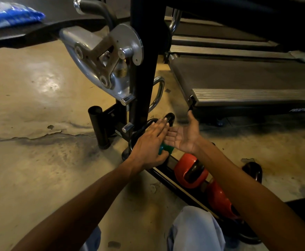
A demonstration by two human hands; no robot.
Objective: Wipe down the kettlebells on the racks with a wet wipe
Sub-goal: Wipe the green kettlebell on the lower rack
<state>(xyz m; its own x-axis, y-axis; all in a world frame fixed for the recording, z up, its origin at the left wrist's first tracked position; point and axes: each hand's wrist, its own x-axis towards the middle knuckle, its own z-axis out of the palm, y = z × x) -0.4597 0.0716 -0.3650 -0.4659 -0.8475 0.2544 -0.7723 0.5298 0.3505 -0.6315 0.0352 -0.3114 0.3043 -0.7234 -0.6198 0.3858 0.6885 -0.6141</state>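
Left hand [149, 140]: palm down, fingers straight, over the green kettlebell [165, 148].
Right hand [181, 135]: palm up, fingers apart, empty.
Rack [168, 175]: red kettlebells [190, 170] in row.

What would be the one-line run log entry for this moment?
left hand: flat on green kettlebell | right hand: open, palm up, empty | wipe: not seen | red kettlebells: on rack

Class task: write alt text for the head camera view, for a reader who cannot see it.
A person's left hand and open right hand reach over a green kettlebell on a low floor rack. Two orange kettlebells sit nearer; a treadmill stands behind.
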